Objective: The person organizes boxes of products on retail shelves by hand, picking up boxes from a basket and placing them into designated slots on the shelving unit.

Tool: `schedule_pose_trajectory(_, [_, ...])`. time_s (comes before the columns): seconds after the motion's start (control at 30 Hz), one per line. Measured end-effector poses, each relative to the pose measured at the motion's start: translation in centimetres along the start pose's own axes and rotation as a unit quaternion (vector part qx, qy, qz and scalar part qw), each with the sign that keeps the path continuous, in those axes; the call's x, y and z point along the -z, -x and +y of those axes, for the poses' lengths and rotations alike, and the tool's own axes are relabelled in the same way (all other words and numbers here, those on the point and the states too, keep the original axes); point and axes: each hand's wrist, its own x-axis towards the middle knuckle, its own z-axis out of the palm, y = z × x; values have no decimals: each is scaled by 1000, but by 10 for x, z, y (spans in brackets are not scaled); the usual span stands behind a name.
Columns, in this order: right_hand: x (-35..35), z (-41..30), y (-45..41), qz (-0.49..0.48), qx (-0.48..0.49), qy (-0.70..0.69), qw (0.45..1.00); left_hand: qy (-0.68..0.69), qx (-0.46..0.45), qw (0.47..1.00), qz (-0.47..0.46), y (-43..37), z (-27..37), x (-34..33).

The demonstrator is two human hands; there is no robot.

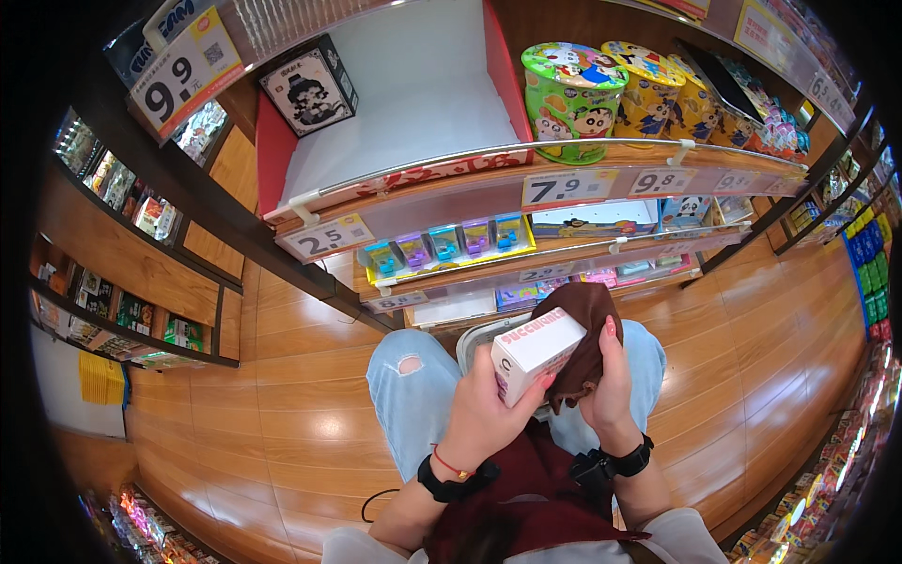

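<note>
My left hand (486, 416) grips a small white cardboard box (539, 342) with pink lettering on its top face. A brown cloth (588, 317) is held in my right hand (609, 381), its thumb on the cloth's right edge, close beside the box. Both hands are above my lap, between my knees in ripped light jeans. Partly hidden behind the box and cloth is a light grey plastic basket (468, 342). On the shelf ahead, an open display tray (416, 92) with red sides holds one black-and-white box (309, 88) at its left end.
Green and yellow cartoon tubs (574, 106) stand right of the tray, with a dark phone-like device (719, 81) over them. Lower shelves (451, 271) carry small colourful packs. A dark metal upright (282, 247) stands at the left; packed shelves (810, 486) line the lower right.
</note>
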Motion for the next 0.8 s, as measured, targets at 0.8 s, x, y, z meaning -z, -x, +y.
schedule_pose_trajectory(0.8, [10, 2, 10, 39, -10, -68, 997, -237, -149, 958, 56, -4, 37, 29])
